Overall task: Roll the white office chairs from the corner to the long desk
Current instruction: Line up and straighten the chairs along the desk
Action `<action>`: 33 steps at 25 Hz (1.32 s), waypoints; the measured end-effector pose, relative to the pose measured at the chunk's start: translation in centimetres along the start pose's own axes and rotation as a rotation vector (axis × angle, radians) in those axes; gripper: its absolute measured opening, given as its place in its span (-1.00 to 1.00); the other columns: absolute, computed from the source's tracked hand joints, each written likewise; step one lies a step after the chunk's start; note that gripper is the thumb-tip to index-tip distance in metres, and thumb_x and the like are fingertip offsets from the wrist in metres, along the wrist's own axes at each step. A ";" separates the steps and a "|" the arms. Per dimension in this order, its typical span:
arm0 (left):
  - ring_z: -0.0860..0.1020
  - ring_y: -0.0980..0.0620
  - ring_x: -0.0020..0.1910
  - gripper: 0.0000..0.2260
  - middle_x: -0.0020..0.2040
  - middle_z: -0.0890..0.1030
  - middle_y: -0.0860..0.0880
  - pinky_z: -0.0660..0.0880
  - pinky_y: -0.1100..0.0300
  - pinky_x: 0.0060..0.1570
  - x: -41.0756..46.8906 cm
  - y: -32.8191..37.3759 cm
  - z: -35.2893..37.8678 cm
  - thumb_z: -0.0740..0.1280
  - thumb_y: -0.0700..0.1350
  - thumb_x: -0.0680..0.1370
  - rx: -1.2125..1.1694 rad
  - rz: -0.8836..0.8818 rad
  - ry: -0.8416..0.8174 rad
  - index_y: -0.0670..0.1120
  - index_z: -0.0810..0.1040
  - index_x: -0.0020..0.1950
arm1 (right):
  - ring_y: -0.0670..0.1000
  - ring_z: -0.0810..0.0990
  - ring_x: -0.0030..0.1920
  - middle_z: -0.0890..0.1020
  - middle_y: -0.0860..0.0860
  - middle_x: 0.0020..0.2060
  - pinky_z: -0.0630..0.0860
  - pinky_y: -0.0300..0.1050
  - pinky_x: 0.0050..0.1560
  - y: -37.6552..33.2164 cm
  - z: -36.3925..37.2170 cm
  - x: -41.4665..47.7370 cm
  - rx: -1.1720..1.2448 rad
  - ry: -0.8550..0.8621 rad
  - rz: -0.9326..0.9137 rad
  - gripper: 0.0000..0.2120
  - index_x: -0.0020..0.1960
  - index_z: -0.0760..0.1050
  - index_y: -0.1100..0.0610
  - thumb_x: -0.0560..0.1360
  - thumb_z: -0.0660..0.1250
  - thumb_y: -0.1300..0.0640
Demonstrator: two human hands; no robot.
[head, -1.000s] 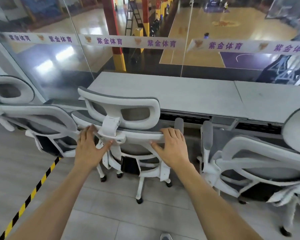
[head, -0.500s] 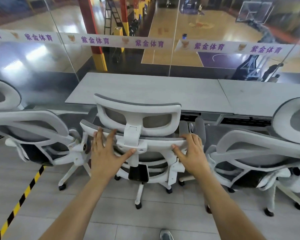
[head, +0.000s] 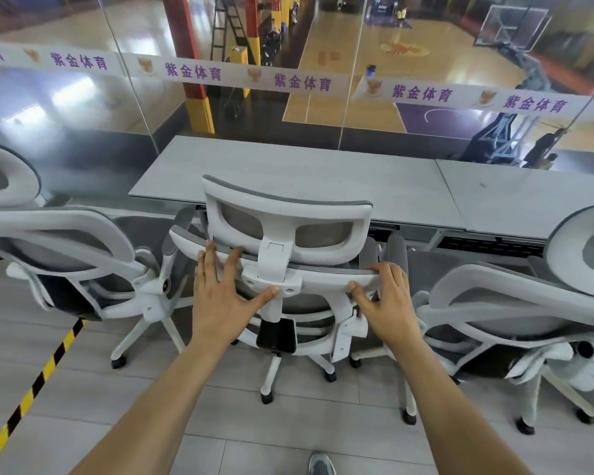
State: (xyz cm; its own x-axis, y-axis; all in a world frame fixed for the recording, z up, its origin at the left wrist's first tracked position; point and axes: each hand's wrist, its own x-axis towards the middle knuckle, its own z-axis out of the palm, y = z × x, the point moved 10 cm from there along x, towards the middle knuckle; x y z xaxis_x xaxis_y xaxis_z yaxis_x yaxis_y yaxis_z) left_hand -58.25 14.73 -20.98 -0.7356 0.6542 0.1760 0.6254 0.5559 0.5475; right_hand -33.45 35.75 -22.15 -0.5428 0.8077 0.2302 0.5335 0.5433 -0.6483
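A white office chair point(head: 285, 214) with grey mesh stands in front of me, its back toward me and its headrest at the edge of the long grey desk point(head: 323, 169). My left hand point(head: 220, 293) lies flat against the top of its backrest, fingers straight and spread, thumb out toward the headrest post. My right hand point(head: 388, 299) grips the right end of the backrest's top rail, fingers curled over it and thumb under.
A second white chair point(head: 66, 255) stands close on the left and a third point(head: 515, 303) close on the right, both at the desk. A glass wall runs behind the desk. Yellow-black tape point(head: 38, 382) crosses the grey floor at left. My shoe point(head: 319, 466) shows at the bottom.
The middle chair has rolled forward and to the right, between the two neighbours, up to the desk edge. Both hands have stayed on its backrest.
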 end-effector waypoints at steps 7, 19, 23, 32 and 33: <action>-0.19 -0.10 0.61 -0.09 0.64 -0.17 -0.04 0.04 -0.16 0.55 0.5 0.7 1.3 0.20 0.59 0.32 -0.015 -0.009 0.016 0.18 0.13 0.56 | -0.05 0.31 0.36 0.40 -0.12 0.23 0.25 -0.19 0.31 1.0 -0.6 1.2 0.011 0.010 -0.022 -0.57 0.30 0.44 0.07 0.54 0.38 -0.12; -0.18 -0.08 0.61 -0.17 0.64 -0.23 0.00 0.00 -0.14 0.54 1.2 0.1 0.9 0.21 0.47 0.45 0.075 0.044 -0.080 0.28 -0.12 0.59 | 0.05 0.26 0.54 0.46 0.01 0.42 -0.07 0.11 0.63 1.0 -0.6 1.2 -0.140 0.099 -0.014 -0.52 0.39 0.46 0.07 0.59 0.28 -0.17; -0.11 -0.09 0.61 -0.28 0.64 -0.12 0.03 0.09 -0.18 0.53 -0.1 -1.4 -0.9 0.26 0.19 0.57 0.063 0.138 -0.143 0.19 -0.07 0.61 | 0.12 0.39 0.45 0.51 0.05 0.40 0.12 0.17 0.58 -3.1 -0.7 -0.8 -0.083 0.203 0.005 -0.61 0.38 0.51 0.08 0.57 0.35 0.07; 0.18 -0.11 0.54 -0.46 0.59 0.16 -0.05 0.21 -0.08 0.49 -1.8 -9.8 -10.5 0.28 0.06 0.58 0.011 0.213 -0.028 0.01 0.24 0.54 | 0.10 0.47 0.27 0.57 0.02 0.23 0.28 0.05 0.37 -19.1 6.1 -6.9 -0.029 0.276 -0.129 -0.64 0.30 0.51 0.03 0.53 0.22 0.04; 0.20 -0.10 0.53 -0.48 0.58 0.19 -0.05 0.22 -0.07 0.48 -1.6 -11.1 -11.5 0.28 0.06 0.58 0.010 0.199 -0.019 0.01 0.27 0.52 | 0.08 0.46 0.25 0.57 0.00 0.21 0.28 0.01 0.34 -21.0 7.9 -7.0 -0.032 0.247 -0.161 -0.64 0.29 0.51 0.03 0.53 0.21 0.03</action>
State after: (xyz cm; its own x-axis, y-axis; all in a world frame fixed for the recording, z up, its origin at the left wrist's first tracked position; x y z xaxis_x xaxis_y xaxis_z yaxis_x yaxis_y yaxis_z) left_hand -67.01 1.61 -17.94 -0.5920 0.7614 0.2642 0.7606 0.4194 0.4955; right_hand -45.96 16.83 -15.86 -0.4502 0.7394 0.5007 0.4752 0.6731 -0.5667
